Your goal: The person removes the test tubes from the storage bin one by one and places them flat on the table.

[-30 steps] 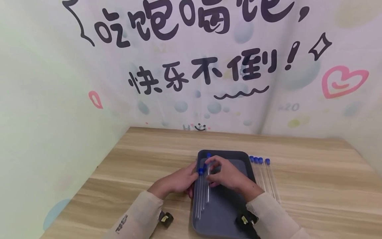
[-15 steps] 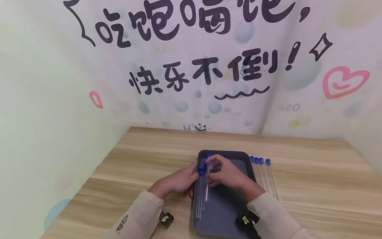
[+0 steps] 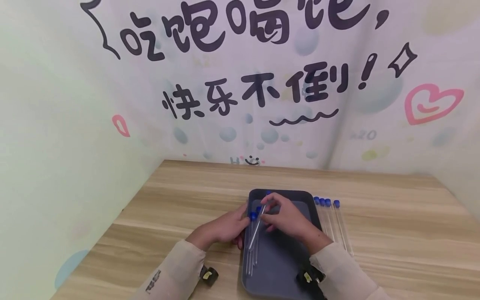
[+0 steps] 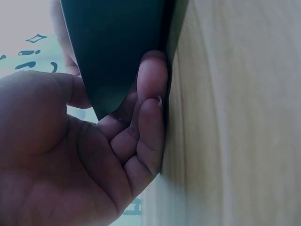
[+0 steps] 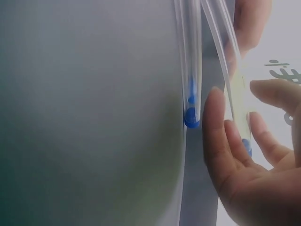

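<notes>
A dark grey tray [image 3: 286, 271] lies lengthwise on the table. My left hand [image 3: 225, 227] grips its left side; in the left wrist view that hand's fingers [image 4: 151, 127] curl under the tray's edge [image 4: 113, 42]. Over the tray's left part, my right hand [image 3: 288, 217] pinches a clear tube [image 3: 255, 233] near its blue cap. The tube slants, its bottom end toward the left wall. Beneath it, other blue-capped clear tubes [image 3: 249, 264] lie along that wall; the right wrist view shows tubes [image 5: 192, 61] beside the held one. The exact number is hard to tell.
Several more blue-capped tubes [image 3: 339, 227] lie side by side on the wooden table [image 3: 397, 216], just right of the tray. A printed cloth wall [image 3: 240, 137] rises behind the table's far edge. Each wrist wears a small black camera [image 3: 208, 276].
The tube in my right hand has tilted: its capped end went slightly up and right, its bottom end swung left over the other tubes. My left hand has stayed on the tray.
</notes>
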The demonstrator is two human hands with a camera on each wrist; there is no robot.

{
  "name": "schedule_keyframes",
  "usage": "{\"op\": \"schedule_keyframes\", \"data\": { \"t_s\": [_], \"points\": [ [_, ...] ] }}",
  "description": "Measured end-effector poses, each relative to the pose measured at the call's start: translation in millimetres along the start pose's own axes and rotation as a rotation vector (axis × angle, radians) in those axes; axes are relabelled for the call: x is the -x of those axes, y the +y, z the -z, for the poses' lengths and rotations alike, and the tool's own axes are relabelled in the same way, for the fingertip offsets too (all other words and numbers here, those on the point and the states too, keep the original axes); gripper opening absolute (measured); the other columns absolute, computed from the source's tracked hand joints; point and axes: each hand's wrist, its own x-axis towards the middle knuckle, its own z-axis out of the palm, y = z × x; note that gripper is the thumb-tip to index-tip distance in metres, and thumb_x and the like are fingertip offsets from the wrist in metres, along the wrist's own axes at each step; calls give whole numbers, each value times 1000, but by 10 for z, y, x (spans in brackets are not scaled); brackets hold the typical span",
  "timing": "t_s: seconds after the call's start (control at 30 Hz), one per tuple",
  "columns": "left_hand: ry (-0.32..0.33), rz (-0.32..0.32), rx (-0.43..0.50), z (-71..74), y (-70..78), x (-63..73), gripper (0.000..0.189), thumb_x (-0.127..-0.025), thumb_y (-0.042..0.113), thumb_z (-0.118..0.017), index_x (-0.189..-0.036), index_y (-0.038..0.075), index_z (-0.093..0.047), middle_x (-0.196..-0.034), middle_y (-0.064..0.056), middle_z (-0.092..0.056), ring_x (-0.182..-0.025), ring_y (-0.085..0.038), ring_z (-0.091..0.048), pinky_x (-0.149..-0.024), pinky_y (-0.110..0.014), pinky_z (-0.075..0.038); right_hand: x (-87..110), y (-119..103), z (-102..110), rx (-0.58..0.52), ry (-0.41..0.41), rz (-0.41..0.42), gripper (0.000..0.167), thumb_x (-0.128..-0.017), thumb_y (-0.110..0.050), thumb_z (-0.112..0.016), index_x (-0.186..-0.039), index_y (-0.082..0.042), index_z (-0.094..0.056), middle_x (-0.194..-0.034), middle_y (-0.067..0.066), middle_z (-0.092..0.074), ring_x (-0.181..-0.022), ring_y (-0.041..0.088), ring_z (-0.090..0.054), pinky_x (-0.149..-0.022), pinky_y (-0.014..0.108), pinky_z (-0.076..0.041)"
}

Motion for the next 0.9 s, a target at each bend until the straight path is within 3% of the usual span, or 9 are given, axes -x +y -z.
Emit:
{"op": "schedule_keyframes", "data": {
  "t_s": [0.9],
  "points": [
    [-2,-1,-15,-7,-14,-4,54,-108,20,-32,-160,21,-17,-64,-7,-65,-52,-21,-65,-50,-32,-52,5,-22,-20,41,123,-1,36,-89,-3,-71,-118,-2,-50,-108,17,-51,-71,20,-70,-68,40,-62]
  ]
}}
